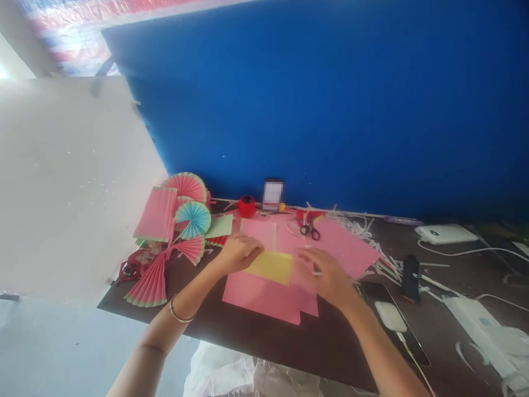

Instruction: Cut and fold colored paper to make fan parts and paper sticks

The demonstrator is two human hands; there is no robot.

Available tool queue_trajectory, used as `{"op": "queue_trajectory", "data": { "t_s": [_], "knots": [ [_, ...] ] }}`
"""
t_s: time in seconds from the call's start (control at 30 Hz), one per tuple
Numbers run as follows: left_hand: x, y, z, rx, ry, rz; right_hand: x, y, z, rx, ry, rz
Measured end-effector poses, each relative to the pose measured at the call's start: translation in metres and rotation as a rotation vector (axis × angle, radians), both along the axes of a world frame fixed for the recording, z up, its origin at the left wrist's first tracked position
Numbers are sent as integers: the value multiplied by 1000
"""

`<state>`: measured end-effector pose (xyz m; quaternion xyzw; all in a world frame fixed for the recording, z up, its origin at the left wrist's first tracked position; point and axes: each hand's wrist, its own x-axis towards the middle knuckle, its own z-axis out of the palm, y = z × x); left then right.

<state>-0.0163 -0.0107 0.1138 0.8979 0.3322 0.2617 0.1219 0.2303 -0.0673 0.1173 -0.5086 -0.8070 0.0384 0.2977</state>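
One hand, the left (240, 255), bends its fingers in close together at the far left corner of a yellow paper sheet (270, 268); the tips seem to touch it, but whether they pinch it I cannot tell. The right hand (324, 274), slightly blurred, is partly open, its fingers loosely bent at the sheet's right edge with no visible grip; contact there is unclear.

The yellow sheet thus lies between the two sets of fingertips, on top of pink paper sheets (260, 299). It shows no pleats; a paler band runs along its far edge, possibly a crease. I judge the work on this sheet to be at an early stage, with any shaping left to do.

Beyond the fingers, black-handled scissors (309, 231) and a red tape roll (247, 207) sit toward the blue panel (330, 110). To the left, a pleated pink fan (151, 281) with green trim and a round blue paper fan (193, 219) look finished. A pale green sheet (221, 226) lies flat near them. White paper strips (359, 225) litter the dark tabletop (334, 347) on the right.
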Motion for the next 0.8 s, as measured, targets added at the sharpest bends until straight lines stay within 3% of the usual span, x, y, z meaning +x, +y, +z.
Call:
{"op": "queue_trajectory", "data": {
  "t_s": [0.2, 0.4, 0.57, 0.8],
  "knots": [
    [14, -11, 5, -9, 25, -29, -32, 3, -4, -141, 33, 93],
    [15, -11, 5, -30, 17, -40, -21, 3, -7, -89, 15, 136],
    [20, -11, 5, -2, 37, -138, -15, 1, -3, -55, 1, 167],
    [15, -11, 1, -124, -13, -200, -7, 2, -5, -14, 17, 216]
  ]
}}
